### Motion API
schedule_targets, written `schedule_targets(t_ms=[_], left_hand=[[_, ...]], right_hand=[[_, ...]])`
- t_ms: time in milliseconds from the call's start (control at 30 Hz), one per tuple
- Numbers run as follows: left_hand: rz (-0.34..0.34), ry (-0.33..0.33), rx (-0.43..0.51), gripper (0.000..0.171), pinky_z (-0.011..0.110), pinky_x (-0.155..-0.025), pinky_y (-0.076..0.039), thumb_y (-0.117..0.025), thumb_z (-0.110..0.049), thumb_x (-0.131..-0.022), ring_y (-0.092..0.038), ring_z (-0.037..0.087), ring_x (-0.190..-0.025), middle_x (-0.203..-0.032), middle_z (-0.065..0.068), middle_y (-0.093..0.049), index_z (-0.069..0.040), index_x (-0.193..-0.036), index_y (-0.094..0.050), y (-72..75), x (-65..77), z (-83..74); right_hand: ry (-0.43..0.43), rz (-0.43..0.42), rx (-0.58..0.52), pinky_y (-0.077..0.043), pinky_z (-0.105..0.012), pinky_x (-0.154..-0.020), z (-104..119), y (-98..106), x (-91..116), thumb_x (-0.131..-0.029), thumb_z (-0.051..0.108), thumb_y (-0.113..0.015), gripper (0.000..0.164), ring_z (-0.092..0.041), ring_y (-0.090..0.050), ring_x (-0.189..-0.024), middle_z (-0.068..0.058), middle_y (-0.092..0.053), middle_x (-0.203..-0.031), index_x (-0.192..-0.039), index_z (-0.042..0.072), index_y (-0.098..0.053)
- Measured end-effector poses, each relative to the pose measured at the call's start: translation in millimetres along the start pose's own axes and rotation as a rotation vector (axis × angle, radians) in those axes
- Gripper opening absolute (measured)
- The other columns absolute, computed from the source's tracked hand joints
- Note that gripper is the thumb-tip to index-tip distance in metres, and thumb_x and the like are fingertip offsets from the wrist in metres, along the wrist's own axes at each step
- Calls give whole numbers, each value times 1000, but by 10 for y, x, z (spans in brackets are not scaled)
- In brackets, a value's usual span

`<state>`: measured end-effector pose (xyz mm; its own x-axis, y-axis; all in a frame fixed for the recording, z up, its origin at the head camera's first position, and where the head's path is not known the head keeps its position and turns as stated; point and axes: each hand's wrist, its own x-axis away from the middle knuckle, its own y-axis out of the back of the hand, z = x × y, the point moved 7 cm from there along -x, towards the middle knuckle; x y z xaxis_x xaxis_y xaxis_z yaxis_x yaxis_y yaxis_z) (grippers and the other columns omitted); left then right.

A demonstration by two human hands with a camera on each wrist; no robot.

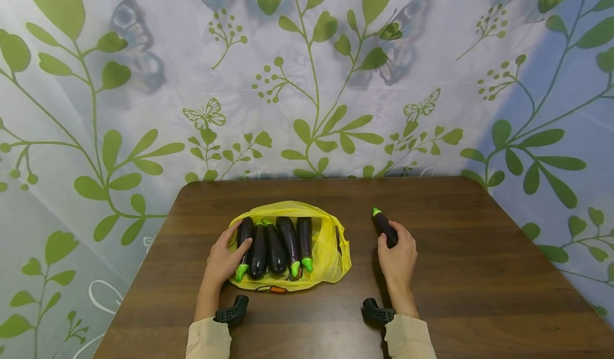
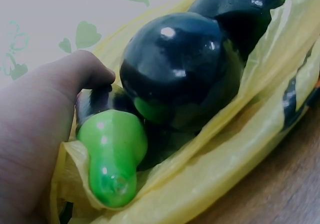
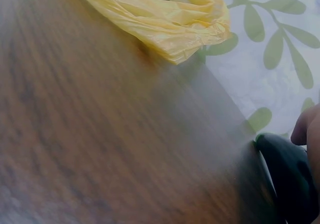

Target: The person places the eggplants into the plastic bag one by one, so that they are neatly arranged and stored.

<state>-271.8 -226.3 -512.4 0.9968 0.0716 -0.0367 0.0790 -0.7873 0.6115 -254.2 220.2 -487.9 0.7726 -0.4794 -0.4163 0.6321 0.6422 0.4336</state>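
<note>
A yellow plastic bag [image 1: 331,252] lies on its side with its mouth spread, and several dark eggplants [image 1: 275,250] with green stem ends lie side by side in it. My left hand [image 1: 223,255] is at the bag's left side and grips the leftmost eggplant [image 1: 245,231], thumb across it; in the left wrist view its green cap [image 2: 112,144] pokes out beside the bag's rim. To the right of the bag, my right hand [image 1: 399,255] holds a single eggplant [image 1: 384,227] at its thick end, green tip pointing away. In the right wrist view only part of this eggplant [image 3: 290,176] shows.
Both hands are over a brown wooden table [image 1: 479,252]. Behind it hangs a pale cloth [image 1: 336,92] printed with green leaves and butterflies. Black wrist mounts [image 1: 233,310] sit at both of the person's cuffs.
</note>
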Motion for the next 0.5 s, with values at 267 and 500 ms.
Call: schedule_targets(t_ms=[267,500], left_hand=[[0,3,1,69,74,-116,-26,-62,-52,-101,-33,46,-150,-166,16,-35,-29,-161,-37,4,1,-3],[3,6,-2,69,74,-115,-26,-62,-52,-101,-33,46,-150,-166,16,-34,-29,-161,-37,4,3,-5]], right_hand=[[-54,38,37,-42,-62,-102,-29,-13,4,-94,10,-66,39,-46,-55,-123,-21,-61,-140,-133,6,-66],[-71,49,49,-44,-62,-98,-37,-14,5,-94,12,-66,39,-46,-57,-120,-22,-62,-139,-132,7,-66]])
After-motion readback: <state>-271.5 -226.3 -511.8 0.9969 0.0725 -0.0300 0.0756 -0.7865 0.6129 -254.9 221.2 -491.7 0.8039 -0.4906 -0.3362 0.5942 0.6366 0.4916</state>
